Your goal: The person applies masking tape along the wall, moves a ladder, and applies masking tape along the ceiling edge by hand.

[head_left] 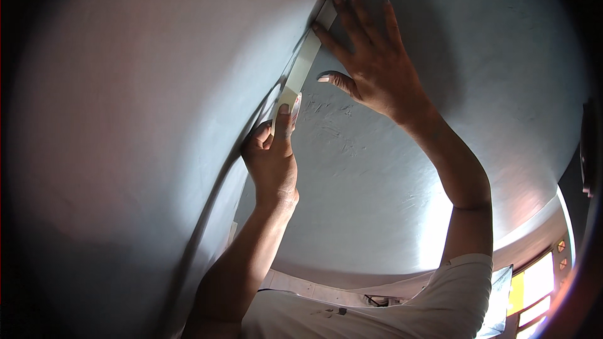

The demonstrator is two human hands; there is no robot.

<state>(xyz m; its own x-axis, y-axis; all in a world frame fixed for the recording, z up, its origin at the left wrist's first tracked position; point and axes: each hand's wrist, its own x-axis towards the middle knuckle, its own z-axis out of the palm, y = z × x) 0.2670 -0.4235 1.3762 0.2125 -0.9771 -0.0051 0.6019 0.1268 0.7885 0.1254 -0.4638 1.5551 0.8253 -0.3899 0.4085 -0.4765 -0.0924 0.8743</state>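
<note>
A strip of pale tape runs up along the corner line where two smooth grey surfaces meet. At its lower end my left hand grips what looks like the tape roll, with the thumb laid on its front and the fingers curled behind. The fingers hide most of the roll. Higher up, my right hand is open with its fingers spread. Its fingertips rest at or very near the upper part of the strip, and the thumb points left toward the strip, apart from it.
On the left stands a broad plain surface, shadowed along the corner. To the right, another surface shows small rough marks near the strip. A bright window with coloured panes is at the lower right.
</note>
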